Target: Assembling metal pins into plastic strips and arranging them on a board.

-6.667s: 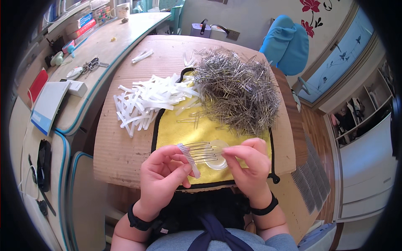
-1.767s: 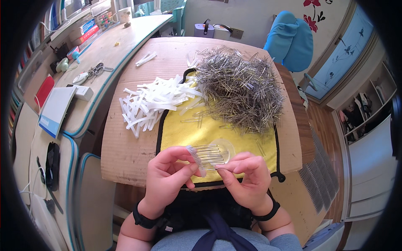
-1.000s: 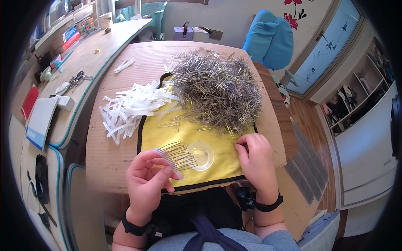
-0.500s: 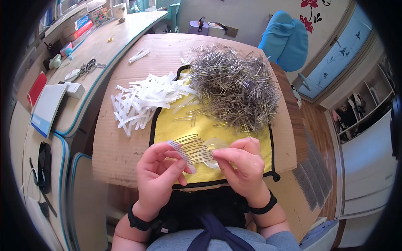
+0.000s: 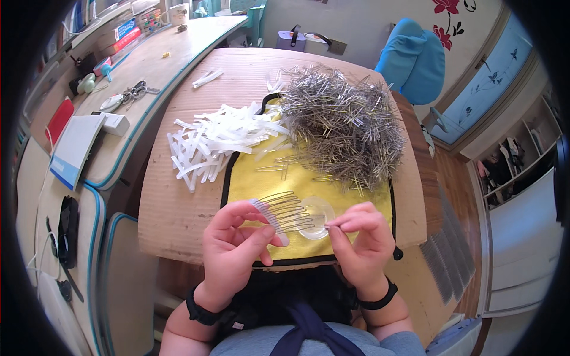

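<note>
My left hand (image 5: 234, 243) is closed on a white plastic strip (image 5: 259, 207), pinching it near its lower end. A row of several dark U-shaped wire pins (image 5: 288, 212) sticks out of the strip toward the right. To the right, my right hand (image 5: 365, 240) is closed in a pinch, apart from the pins; something tiny at its fingertips is too small to make out. Under and between the hands, a clear round dish (image 5: 314, 207) lies on a yellow cloth (image 5: 249, 178) with black edging. Beyond it rises a big heap of metal wire pins (image 5: 344, 124).
Left of the heap lies a pile of white strips (image 5: 219, 139), with a few more strips (image 5: 208, 78) farther back. Everything sits on a cardboard sheet (image 5: 172, 219). A desk (image 5: 160, 71) with keys (image 5: 135, 92) runs along the left; a blue chair (image 5: 412, 59) stands at the far right.
My right hand has drawn away to the right from the pin tips, opening a gap. My left hand still holds the strip with its pins. The whole view has shifted slightly.
</note>
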The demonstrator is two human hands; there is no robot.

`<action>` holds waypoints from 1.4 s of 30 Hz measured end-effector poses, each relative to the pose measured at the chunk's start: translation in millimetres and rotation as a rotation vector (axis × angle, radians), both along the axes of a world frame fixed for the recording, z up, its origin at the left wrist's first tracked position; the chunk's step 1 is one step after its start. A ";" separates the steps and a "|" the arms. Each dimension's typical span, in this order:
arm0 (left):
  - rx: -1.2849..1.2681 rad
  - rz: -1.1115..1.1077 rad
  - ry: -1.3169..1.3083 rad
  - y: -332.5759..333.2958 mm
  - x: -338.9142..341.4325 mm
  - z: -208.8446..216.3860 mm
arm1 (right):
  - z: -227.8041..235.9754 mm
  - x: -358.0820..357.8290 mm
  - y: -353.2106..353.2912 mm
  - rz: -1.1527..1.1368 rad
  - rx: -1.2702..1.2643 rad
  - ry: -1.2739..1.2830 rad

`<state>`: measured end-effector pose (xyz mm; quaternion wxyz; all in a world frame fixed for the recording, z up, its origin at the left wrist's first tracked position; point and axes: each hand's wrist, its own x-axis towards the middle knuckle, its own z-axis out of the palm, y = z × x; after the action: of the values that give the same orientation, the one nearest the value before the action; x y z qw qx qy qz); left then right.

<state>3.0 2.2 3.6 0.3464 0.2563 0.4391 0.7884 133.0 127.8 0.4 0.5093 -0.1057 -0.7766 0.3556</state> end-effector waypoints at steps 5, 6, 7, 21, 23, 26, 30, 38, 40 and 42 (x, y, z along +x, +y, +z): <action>-0.002 -0.037 0.003 -0.9 0.0 -3.4 | -4.5 -3.0 -11.8 0.127 -0.016 0.087; -0.005 -0.032 0.004 -1.6 -0.5 -4.2 | -5.1 -3.4 -12.2 0.122 -0.011 0.065; 0.002 -0.044 0.016 -1.4 -0.9 -5.1 | -5.4 -3.7 -12.1 0.116 -0.004 0.042; -0.070 -0.048 0.063 0.8 2.1 -1.7 | 6.7 0.7 -21.6 0.070 -0.170 -0.065; -0.132 -0.026 0.128 0.7 1.7 -3.3 | 6.5 1.1 -25.8 0.038 -0.281 -0.081; -0.100 -0.010 0.090 -1.1 2.5 0.9 | 2.0 0.4 -29.5 0.083 -0.272 -0.030; -0.097 -0.059 0.109 -1.7 0.1 -0.8 | 8.6 4.6 -30.6 0.058 -0.331 -0.102; -0.037 -0.059 0.030 -0.1 -1.0 -1.7 | 65.0 8.8 41.1 -0.406 0.318 -0.513; -0.031 -0.054 0.009 -1.5 -1.5 -0.2 | 74.8 -0.2 50.0 -0.373 0.447 -0.704; -0.021 -0.059 0.011 -1.4 -2.2 -2.3 | 69.7 -8.8 64.3 -0.326 0.500 -0.717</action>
<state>0.8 0.8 1.4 0.3698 0.2697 0.4413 0.7719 124.2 192.1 70.1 0.2680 -0.2167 -0.9387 0.0138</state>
